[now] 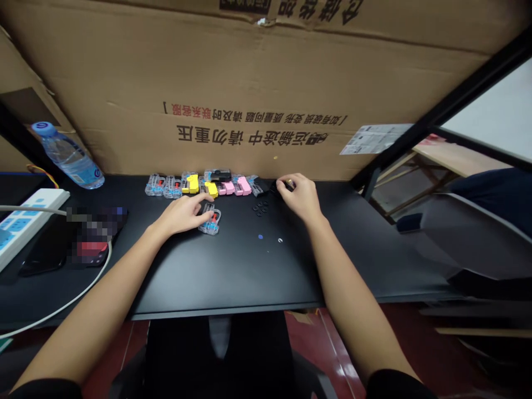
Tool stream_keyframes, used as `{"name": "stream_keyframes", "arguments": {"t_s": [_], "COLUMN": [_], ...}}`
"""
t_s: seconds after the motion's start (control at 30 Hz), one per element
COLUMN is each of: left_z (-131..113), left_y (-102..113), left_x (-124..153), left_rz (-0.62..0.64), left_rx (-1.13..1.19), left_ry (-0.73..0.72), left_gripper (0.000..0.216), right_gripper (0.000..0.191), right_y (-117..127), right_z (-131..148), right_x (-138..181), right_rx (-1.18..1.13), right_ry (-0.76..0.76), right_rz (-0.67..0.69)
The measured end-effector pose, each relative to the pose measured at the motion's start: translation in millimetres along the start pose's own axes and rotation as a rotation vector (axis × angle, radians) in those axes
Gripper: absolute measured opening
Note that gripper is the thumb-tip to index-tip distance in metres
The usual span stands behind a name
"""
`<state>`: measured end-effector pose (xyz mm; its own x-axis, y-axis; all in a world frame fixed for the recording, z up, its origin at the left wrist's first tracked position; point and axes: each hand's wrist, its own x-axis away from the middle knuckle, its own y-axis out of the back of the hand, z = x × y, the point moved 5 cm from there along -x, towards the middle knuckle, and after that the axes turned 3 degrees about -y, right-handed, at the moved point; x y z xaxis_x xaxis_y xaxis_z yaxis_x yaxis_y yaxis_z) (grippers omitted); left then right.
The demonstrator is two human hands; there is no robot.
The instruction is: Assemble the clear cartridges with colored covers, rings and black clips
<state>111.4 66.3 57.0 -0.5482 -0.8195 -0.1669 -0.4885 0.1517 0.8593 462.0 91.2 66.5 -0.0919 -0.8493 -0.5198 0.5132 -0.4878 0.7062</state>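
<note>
My left hand (pixel 183 214) lies on the black table (pixel 233 271), its fingers resting on a clear plastic part with red and blue inserts (pixel 210 219). My right hand (pixel 300 195) is further right, fingers curled in a pinch on a small item I cannot make out, beside a black piece (pixel 266 186). A row of small plastic parts, clear (pixel 163 185), yellow (pixel 192 183) and pink (pixel 238 185), runs along the back of the table between both hands. Several tiny black rings (pixel 261 208) lie just left of my right hand.
A large cardboard sheet (pixel 257 83) stands behind the table. A water bottle (pixel 68 156) lies at the back left, with a white power strip (pixel 25 221) and cable (pixel 62 307) near the left edge. A blue dot (pixel 260 237) and a white ring (pixel 280 240) lie mid-table.
</note>
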Motion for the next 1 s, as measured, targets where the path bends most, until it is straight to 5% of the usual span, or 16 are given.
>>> {"name": "stream_keyframes", "arguments": {"t_s": [0.23, 0.43, 0.7, 1.0], "left_z": [-10, 23, 78, 60], "left_y": [-5, 18, 55, 56], "left_x": [-1, 4, 17, 15], "left_rz": [0.065, 0.2, -0.031, -0.286], "left_rx": [0.081, 0.004, -0.281, -0.275], "left_ry": [-0.128, 0.029, 0.342, 0.383], "left_gripper": [0.021, 0.01, 0.004, 0.011], "right_gripper": [0.021, 0.022, 0.022, 0.019], "right_y": [-7, -9, -14, -14], "right_z": [31, 33, 26, 38], "right_x": [8, 9, 7, 10], "right_rx": [-0.067, -0.082, -0.074, -0.16], "right_ry": [0.073, 0.077, 0.053, 0.097], "right_rz": [0.054, 0.072, 0.09, 0.048]}}
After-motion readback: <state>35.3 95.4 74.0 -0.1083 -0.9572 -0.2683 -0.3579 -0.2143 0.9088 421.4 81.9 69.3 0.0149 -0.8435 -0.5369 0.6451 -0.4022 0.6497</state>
